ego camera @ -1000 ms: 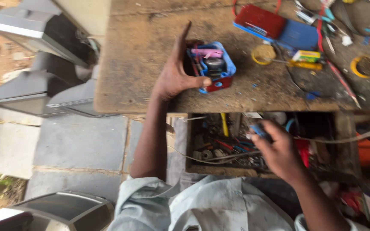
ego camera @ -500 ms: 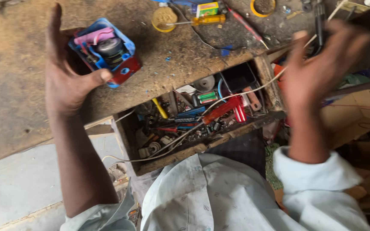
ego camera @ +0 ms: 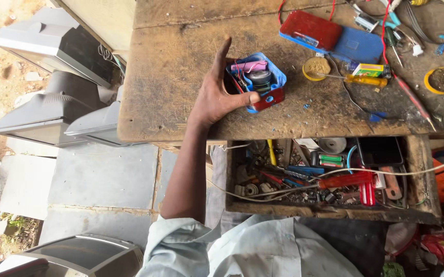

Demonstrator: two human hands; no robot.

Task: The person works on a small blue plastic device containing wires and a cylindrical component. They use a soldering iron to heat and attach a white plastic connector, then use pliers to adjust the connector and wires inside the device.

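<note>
My left hand grips a small open device case on the worn wooden workbench. The case is blue and red, with a pink cell, wires and a round black part inside. My thumb presses its front edge and my fingers wrap its left side. My right hand is out of view.
An open drawer below the bench holds screwdrivers, wires, batteries and small parts. A red and blue box, a yellow screwdriver, two round tins and cables lie on the bench's right part. Old grey television sets stand on the ground at left.
My right hand, raised over the drawer half a second ago, has left the view. The camera has swung, and my left hand stays on the case.
</note>
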